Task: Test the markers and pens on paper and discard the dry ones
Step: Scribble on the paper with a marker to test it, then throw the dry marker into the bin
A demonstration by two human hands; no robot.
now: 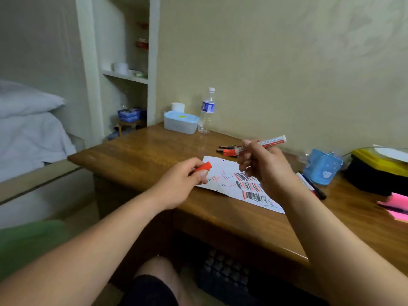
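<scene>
A: Status, big to small?

B: Bed (28,133) on the left, not involved. The wooden surface (136,155) carries everything. The paper (223,188) lies flat at front middle, between both hands, so either one reaches it. It's covered in rows of red and black scribble, so I judge testing is well along.

A: Clutter?

B: Black-and-yellow bag (375,173) far right. Lidded box (180,123) and water bottle (207,111) at the back by the wall. Blue holder (322,166) just right of the paper. All are off the sheet, so the writing area is free.

A: Hands?

B: Right hand (265,166) is raised over the paper's far edge, grip clamped on a white marker (265,143) with a red label. Barrel roughly level, tail pointing right. Left hand (178,184) is low at the paper's left edge, grip pinching a red cap (204,167). Probably holding the cap so it can go straight back on after the stroke.

A: Other markers?

B: Small pile (227,149) just beyond the paper, near the held marker's front end. A couple of pens (313,188) lie along the paper's right edge. Cannot tell which group is tested.

A: Bin?

B: None that I can pick out.

A: Next?

B: My call: tip down onto a bare patch; the near-left area has room. The nib is blurred, so I can't tell whether it's wet or dry.
</scene>
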